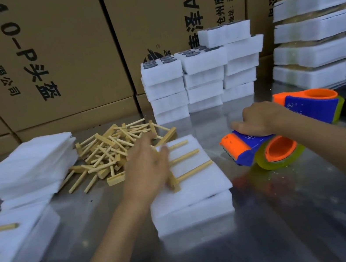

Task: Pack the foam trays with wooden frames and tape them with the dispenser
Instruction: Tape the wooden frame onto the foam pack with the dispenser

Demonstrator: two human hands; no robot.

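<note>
head view: left hand [148, 165], fingers spread, rests on the frames [187, 163] atop the tray [193, 196] mid-table; right hand [258, 119] grips the dispenser [260, 145]. best to hold the frames flat while taping.

Foam trays [191, 199] white, stacked ones [201, 75] too, with dark grey ovals on top. Wooden frames [188, 169] and loose pile [113, 150] pale tan. Tape dispenser [262, 145] blue and orange, tape roll [281, 160] yellowish-clear. Worktop [277, 228] bare grey metal. Cartons [51, 60] brown, black print.
</note>
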